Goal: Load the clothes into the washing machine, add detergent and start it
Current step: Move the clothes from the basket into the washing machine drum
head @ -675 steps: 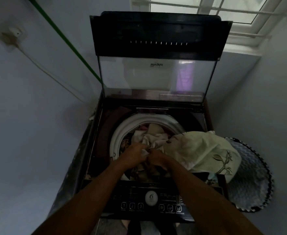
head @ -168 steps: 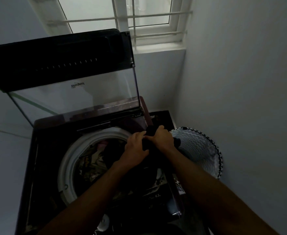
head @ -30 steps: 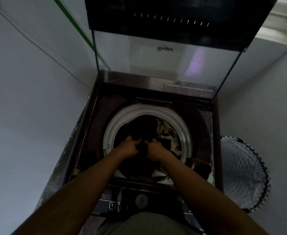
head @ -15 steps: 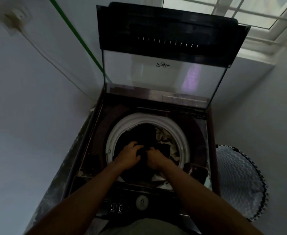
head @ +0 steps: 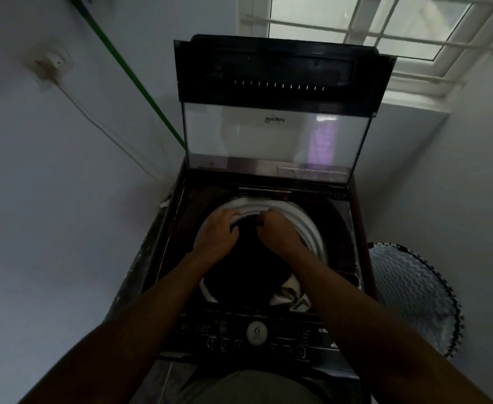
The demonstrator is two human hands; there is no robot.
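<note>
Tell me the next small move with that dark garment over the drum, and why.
Probably push the dark garment down into the drum. Both hands, left hand and right hand, grip its far edge at the white drum rim, and it lies spread across the opening with pale clothes showing at the near right.

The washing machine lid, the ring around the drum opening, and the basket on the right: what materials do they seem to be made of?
The lid looks like clear glass in a dark glossy frame: the wall shows through it and it carries reflections. The ring seems smooth white plastic, with a soft sheen. The basket appears to be fabric or mesh, with a zigzag pattern and dark trim; which of the two, the dim light leaves open.
</note>
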